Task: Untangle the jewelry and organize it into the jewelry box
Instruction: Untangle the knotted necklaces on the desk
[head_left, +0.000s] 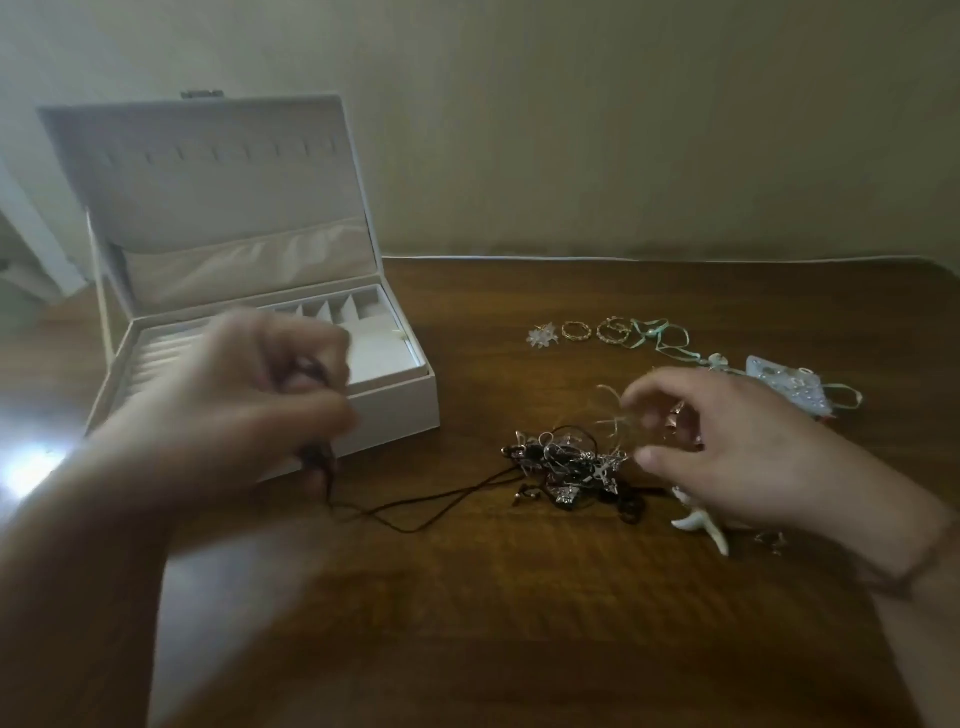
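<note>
A tangle of jewelry (571, 467) with dark cords and silver star charms lies mid-table. My left hand (260, 395), blurred, grips a dark cord (415, 506) that runs from the tangle and loops on the wood. My right hand (727, 447) hovers over the tangle's right side and pinches a thin gold chain (610, 410). The white jewelry box (395, 405) stands open at the left, lid upright, with ring rolls and small compartments inside.
Sorted pieces lie in a row at the back: a clear flower piece (543, 334), gold hoop earrings (575, 330), a mint ribbon necklace (660, 338) and a beaded pale-blue item (784, 387). A white starfish charm (701, 525) sits under my right hand. A wall stands behind the wooden table (519, 623).
</note>
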